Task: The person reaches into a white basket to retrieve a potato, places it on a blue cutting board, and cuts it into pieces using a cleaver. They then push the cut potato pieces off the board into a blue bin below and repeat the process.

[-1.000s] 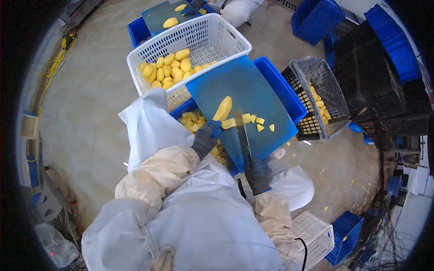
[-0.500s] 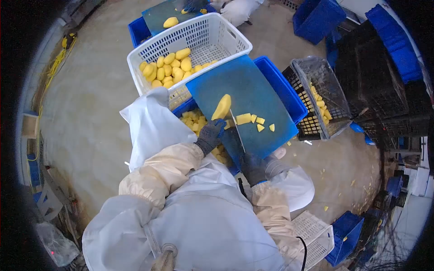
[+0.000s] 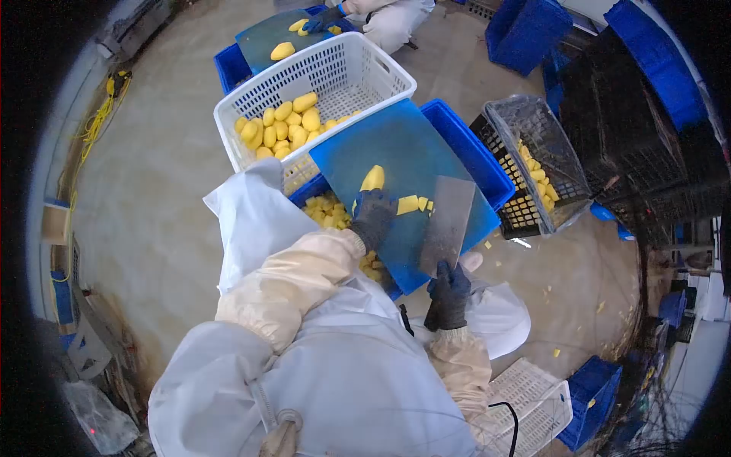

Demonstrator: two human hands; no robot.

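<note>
My left hand (image 3: 373,215), in a dark glove, is closed around a peeled yellow potato (image 3: 373,178) on the blue cutting board (image 3: 356,158). The potato's far end sticks out past my fingers. Just right of them lies a cut potato piece (image 3: 407,205), with smaller bits beside it. My right hand (image 3: 448,295), also gloved, grips a cleaver (image 3: 449,221) by its handle near the board's front edge. Its broad blade face shows over the right part of the board, apart from the potato. It partly hides the small bits.
Beyond the board stands a white crate (image 3: 304,76) of whole peeled potatoes. Under the board, a blue bin (image 3: 476,156) holds cut pieces (image 3: 327,211). A black lined crate (image 3: 518,114) with potato pieces stands right. Another person's gloved hand (image 3: 324,20) works at a far board.
The cleaver has moved right, away from the potato, and its blade has turned from edge-on to broad face showing. My left hand has shifted right, over the potato.
</note>
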